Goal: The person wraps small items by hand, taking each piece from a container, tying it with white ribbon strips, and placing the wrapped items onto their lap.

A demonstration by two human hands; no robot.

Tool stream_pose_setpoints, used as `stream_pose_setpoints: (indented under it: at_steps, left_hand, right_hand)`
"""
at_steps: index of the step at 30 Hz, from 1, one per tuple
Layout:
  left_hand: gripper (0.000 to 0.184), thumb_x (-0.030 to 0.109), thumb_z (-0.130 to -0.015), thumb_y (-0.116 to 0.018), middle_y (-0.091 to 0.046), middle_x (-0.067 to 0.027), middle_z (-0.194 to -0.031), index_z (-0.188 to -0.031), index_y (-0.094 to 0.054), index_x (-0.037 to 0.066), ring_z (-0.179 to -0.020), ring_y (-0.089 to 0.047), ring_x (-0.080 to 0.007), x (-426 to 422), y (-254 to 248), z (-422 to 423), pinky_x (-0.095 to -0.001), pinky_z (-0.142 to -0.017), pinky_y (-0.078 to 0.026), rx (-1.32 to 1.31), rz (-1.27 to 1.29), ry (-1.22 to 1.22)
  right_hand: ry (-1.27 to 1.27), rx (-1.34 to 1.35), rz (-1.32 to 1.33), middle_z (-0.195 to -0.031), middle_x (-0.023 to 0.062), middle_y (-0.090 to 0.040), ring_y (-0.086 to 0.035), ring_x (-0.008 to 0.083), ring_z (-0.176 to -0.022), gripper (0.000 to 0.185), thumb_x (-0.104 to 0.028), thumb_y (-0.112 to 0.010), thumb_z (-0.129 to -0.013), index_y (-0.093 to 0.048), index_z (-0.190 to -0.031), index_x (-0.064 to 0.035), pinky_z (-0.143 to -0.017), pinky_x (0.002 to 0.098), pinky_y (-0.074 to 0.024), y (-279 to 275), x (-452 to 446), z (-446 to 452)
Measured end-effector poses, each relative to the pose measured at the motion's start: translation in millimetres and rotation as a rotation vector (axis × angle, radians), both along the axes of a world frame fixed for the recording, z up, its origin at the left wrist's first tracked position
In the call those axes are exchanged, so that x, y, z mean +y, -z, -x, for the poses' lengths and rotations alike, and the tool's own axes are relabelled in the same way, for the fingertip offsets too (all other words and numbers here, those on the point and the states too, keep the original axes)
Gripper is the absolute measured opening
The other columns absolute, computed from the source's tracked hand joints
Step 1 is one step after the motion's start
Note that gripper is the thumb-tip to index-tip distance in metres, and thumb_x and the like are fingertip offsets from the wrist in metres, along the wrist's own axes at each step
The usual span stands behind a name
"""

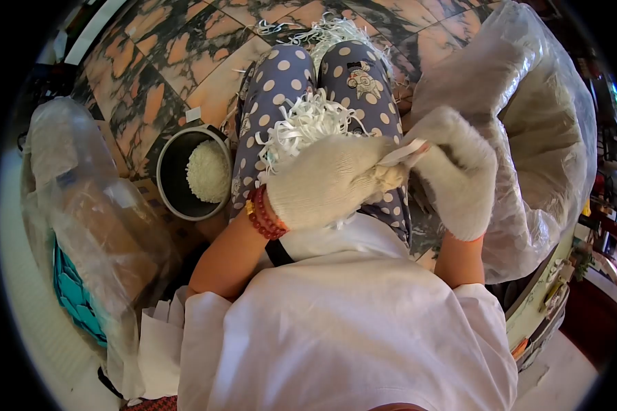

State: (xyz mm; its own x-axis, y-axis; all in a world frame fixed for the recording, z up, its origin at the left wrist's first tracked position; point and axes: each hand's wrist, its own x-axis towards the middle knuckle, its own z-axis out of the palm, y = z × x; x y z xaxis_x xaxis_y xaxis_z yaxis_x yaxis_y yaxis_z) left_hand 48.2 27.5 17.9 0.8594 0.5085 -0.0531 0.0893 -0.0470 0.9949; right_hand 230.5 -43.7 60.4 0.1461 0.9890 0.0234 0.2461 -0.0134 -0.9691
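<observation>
Both my hands wear fuzzy white knit gloves and meet above my lap. My left hand (329, 181), with red beads at its wrist, is closed with its fingertips on a small white strip (401, 153). From the other side my right hand (456, 175) is closed, its curled fingers at the strip's upper end. Part of the strip is hidden by the gloves. Just beyond my left hand, a tangled bundle of narrow white ribbons (308, 127) lies on my thighs, over dotted grey trousers (281, 75).
On my left stands a dark metal pot (168, 188) with white granules (208, 171). Beside it is a clear plastic bag (110, 226) with teal pieces (75, 291). A large translucent bag (459, 75) stands on my right. More white ribbons (336, 34) lie beyond my knees on the marbled floor (185, 48).
</observation>
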Motion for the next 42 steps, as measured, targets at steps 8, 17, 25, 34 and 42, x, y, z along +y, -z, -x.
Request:
stream_pose_setpoints:
  at_steps: [8,17,25,34,42]
  left_hand:
    - [0.025,0.015,-0.104,-0.049,-0.068,-0.0055,-0.079,-0.090,-0.066,0.004,-0.067,-0.066,-0.0131,-7.8,18.2,18.8,-0.0260,-0.067,-0.053,0.043,0.023,0.196]
    - [0.015,0.008,-0.099,-0.053,-0.069,-0.0053,-0.075,-0.089,-0.064,0.005,-0.063,-0.064,-0.0101,-31.7,33.1,36.9,-0.0270,-0.061,-0.051,0.005,0.402,0.190]
    - [0.019,0.013,-0.101,-0.052,-0.067,-0.0033,-0.071,-0.096,-0.066,0.002,-0.061,-0.061,-0.0102,-18.2,42.5,87.6,-0.0279,-0.059,-0.049,0.293,0.377,0.346]
    - [0.023,0.019,-0.102,-0.051,-0.060,-0.0012,-0.083,-0.106,-0.065,0.000,-0.052,-0.042,-0.0035,-11.7,51.6,80.8,-0.0207,-0.047,-0.033,-0.044,0.476,-0.323]
    - [0.015,0.017,-0.099,-0.061,-0.061,0.0027,-0.092,-0.103,-0.070,0.006,-0.070,-0.047,-0.0025,-16.3,48.1,57.7,-0.0190,-0.060,-0.038,-0.005,0.309,-0.320]
  right_hand:
    - [-0.149,1.158,0.149,-0.066,-0.0028,-0.044,-0.040,0.0105,-0.059,0.032,-0.035,-0.058,-0.101,-0.053,-0.081,-0.0115,-0.056,0.0279,-0.0365,39.0,2.1,-8.1]
    - [-0.054,1.178,-0.352,-0.063,-0.0039,-0.034,-0.031,0.0100,-0.052,0.031,-0.019,-0.043,-0.106,-0.042,-0.075,-0.0123,-0.045,0.0262,-0.0293,-16.6,3.3,-108.2]
    - [0.926,0.234,-0.489,-0.066,-0.0008,-0.044,-0.042,0.0156,-0.057,0.020,-0.015,-0.052,-0.100,-0.050,-0.082,-0.0059,-0.054,0.0304,-0.0387,-22.2,-16.9,-265.9]
    - [0.274,-0.912,-0.152,-0.096,0.0088,-0.066,-0.066,0.0211,-0.094,0.020,-0.002,-0.069,-0.080,-0.067,-0.100,-0.0041,-0.080,0.0337,-0.0528,19.4,6.9,-101.3]
    - [0.062,-0.821,0.206,-0.102,0.0107,-0.068,-0.069,0.0299,-0.092,0.031,-0.027,-0.081,-0.077,-0.070,-0.100,-0.0077,-0.077,0.0388,-0.0551,103.2,24.8,4.7]
